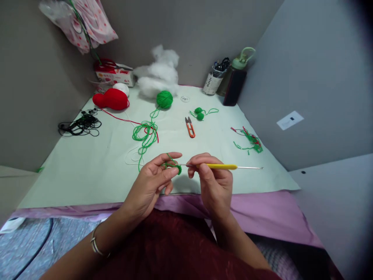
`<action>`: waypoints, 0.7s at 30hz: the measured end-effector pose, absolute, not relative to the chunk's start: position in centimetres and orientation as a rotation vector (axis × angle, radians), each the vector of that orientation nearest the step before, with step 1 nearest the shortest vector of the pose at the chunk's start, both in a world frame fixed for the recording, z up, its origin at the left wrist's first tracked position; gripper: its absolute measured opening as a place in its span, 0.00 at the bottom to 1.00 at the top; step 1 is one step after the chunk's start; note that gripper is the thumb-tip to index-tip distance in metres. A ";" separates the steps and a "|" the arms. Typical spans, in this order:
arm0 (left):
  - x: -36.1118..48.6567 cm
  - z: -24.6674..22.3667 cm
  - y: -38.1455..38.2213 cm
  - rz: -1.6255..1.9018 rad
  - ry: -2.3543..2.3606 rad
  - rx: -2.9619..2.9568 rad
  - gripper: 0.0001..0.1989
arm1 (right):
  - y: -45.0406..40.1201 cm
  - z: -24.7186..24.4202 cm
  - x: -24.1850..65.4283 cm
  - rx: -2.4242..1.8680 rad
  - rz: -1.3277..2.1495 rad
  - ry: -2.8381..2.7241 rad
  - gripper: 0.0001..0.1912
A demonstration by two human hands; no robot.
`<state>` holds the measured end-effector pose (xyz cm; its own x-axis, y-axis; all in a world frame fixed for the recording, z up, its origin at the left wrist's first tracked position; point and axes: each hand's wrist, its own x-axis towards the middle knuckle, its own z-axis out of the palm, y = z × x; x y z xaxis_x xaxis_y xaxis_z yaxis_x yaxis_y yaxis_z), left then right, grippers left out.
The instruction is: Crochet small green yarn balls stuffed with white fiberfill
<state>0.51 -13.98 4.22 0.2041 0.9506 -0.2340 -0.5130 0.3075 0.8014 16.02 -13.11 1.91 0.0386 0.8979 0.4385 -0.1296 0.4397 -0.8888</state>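
My left hand (154,175) pinches a small green crochet piece (179,169), with green yarn running over its raised index finger. In my right hand (214,177) is a crochet hook (223,166) with a yellow handle, held like a pen. Its metal tip points left and meets the crochet piece; the exact stitch is too small to make out. Loose green yarn (145,134) trails from my left hand up to a green yarn ball (164,99). Orange thread snips (190,127) lie beyond my hands, beside two small green crocheted balls (199,114).
White stuffing (160,74) is heaped at the back. A red stuffed piece (111,99) and tangled black cord (83,123) lie at left. Yarn scraps (253,140) are at right. A pen cup (213,81), a phone (234,87) and a bottle (241,62) stand at back right.
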 end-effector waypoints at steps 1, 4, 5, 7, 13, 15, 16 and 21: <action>0.5 4.2 -13.9 1.131 0.826 0.651 0.15 | -13.1 1.9 16.1 -0.786 0.917 -1.285 0.08; 0.3 3.9 -13.9 1.144 0.828 0.652 0.11 | -13.3 2.1 16.2 -0.822 0.845 -1.291 0.08; 0.3 3.8 -13.9 1.146 0.826 0.651 0.10 | -13.4 2.1 16.2 -0.828 0.817 -1.293 0.08; 0.3 3.7 -13.9 1.144 0.821 0.648 0.09 | -13.5 2.2 16.2 -0.825 0.784 -1.293 0.08; 0.4 3.7 -13.9 1.143 0.818 0.639 0.08 | -13.9 2.4 16.3 -0.785 0.782 -1.301 0.10; 0.4 3.8 -13.9 1.146 0.823 0.636 0.08 | -14.0 2.4 16.3 -0.782 0.796 -1.324 0.09; 0.4 3.8 -13.9 1.148 0.825 0.637 0.08 | -14.0 2.4 16.4 -0.778 0.802 -1.332 0.09; 0.5 3.8 -14.0 1.146 0.818 0.642 0.07 | -14.0 2.4 16.3 -0.760 0.819 -1.328 0.10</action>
